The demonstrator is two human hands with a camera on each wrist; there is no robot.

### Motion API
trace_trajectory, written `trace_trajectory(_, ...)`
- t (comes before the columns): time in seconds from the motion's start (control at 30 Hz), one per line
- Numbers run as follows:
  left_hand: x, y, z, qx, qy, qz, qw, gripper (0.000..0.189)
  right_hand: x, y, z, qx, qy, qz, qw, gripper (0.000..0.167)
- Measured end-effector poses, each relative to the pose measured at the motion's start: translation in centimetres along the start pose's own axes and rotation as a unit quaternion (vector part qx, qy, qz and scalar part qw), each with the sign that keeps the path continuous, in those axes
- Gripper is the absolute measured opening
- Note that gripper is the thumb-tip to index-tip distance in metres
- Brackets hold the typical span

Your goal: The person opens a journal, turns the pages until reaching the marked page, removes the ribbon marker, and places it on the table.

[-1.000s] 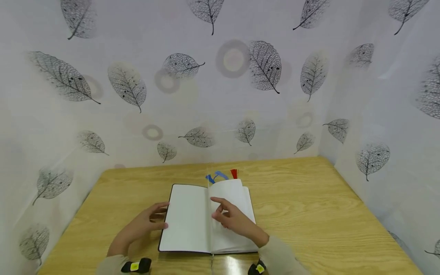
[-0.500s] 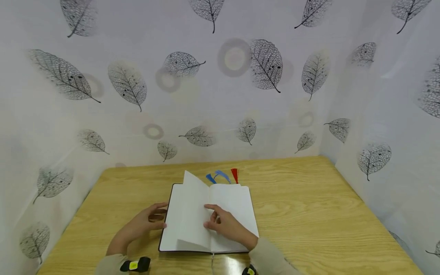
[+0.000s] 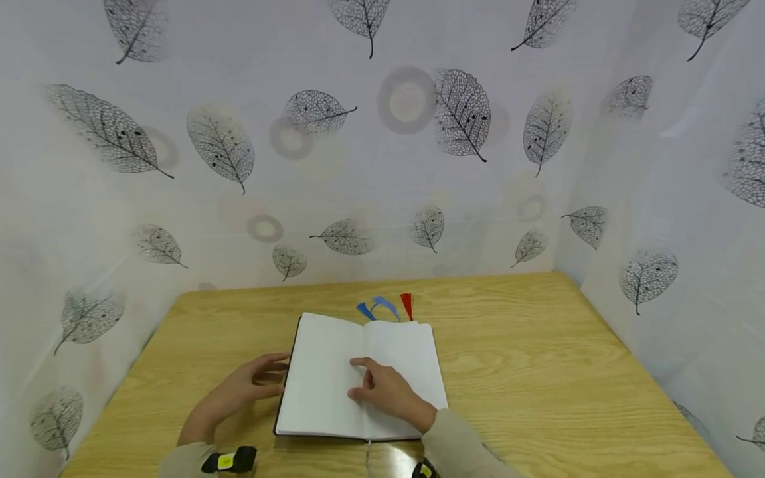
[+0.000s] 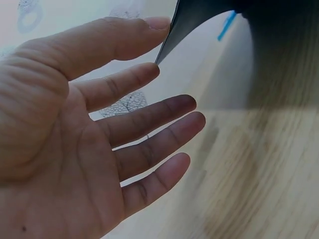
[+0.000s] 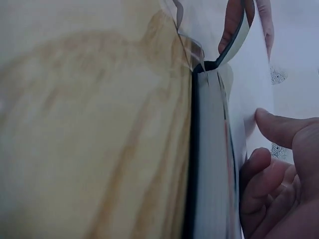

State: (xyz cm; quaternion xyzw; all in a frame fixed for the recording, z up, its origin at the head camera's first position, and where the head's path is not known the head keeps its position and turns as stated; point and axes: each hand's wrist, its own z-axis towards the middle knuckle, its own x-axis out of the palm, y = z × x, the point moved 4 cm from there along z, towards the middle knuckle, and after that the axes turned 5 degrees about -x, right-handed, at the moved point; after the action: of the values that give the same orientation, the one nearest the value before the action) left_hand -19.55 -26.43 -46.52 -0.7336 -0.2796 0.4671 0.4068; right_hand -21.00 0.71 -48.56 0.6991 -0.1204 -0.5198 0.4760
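A notebook (image 3: 325, 345) with blank white pages and a dark cover lies open on the wooden table. At its left edge is my left hand (image 3: 242, 388); in the left wrist view its thumb and forefinger touch the raised cover (image 4: 187, 22), the other fingers spread and straight. My right hand (image 3: 388, 392) is over the middle of the notebook, forefinger stretched onto the left page near the fold. Its thumb points the same way and the remaining fingers curl under, holding nothing. The right wrist view shows the thick page block (image 5: 212, 164) beside this hand.
Blue tassels (image 3: 366, 311) and a red tassel (image 3: 408, 305) stick out beyond the notebook's top edge. A thin ribbon (image 3: 368, 453) hangs from its bottom. Leaf-patterned white sheeting (image 3: 382, 179) rises behind and beside the wooden table (image 3: 538, 372).
A page has turned over from the right side and now lies on the left side. The right hand has moved left and slightly down with it. My left hand stays by the left edge.
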Motion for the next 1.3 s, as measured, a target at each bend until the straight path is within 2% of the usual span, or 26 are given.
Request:
trace_trajectory(0.07, -0.3, -0.2, -0.2, -0.001, -0.018, 0.016, 0.9997, 0.065, 0.1, 0.2, 0.1, 0.009, -0.003, -0.022, 0.9997, 0.055)
trace_trajectory(0.23, -0.9, -1.6, -0.9, -0.003, -0.093, 0.073, 0.993, 0.058, 0.4, 0.7, 0.0, 0.023, -0.007, -0.072, 0.9971, 0.055)
trace_trajectory(0.33, -0.9, -2.7, -1.1, -0.002, -0.127, 0.086, 0.9881, 0.054, 0.6, 1.1, -0.1, 0.023, -0.008, -0.093, 0.9954, 0.054)
trace_trajectory(0.4, -0.7, -3.4, -1.0, 0.001, -0.136, 0.084, 0.9872, 0.053, 0.7, 1.4, -0.1, 0.023, -0.009, -0.104, 0.9943, 0.053)
trace_trajectory(0.57, 0.4, -4.1, -0.4, 0.008, -0.118, 0.071, 0.9905, 0.054, 1.0, 1.5, 0.0, 0.035, -0.005, -0.143, 0.9891, 0.053)
trace_trajectory(0.73, 1.6, -3.8, 0.5, 0.001, -0.084, 0.055, 0.995, 0.054, 1.4, 1.5, 0.2, 0.049, -0.009, -0.19, 0.9805, 0.052)
trace_trajectory(0.87, 2.4, -3.4, 1.1, -0.001, -0.062, 0.054, 0.9966, 0.053, 1.5, 1.7, 0.4, 0.056, -0.007, -0.208, 0.9765, 0.052)
trace_trajectory(1.13, 4.0, -2.7, 1.9, -0.003, -0.071, 0.076, 0.9946, 0.049, 1.3, 2.2, 0.3, 0.06, -0.003, -0.206, 0.9766, 0.051)
trace_trajectory(1.3, 4.7, -2.5, 2.2, -0.025, -0.081, 0.07, 0.9939, 0.046, 1.0, 2.4, 0.1, 0.058, -0.002, -0.2, 0.9782, 0.051)
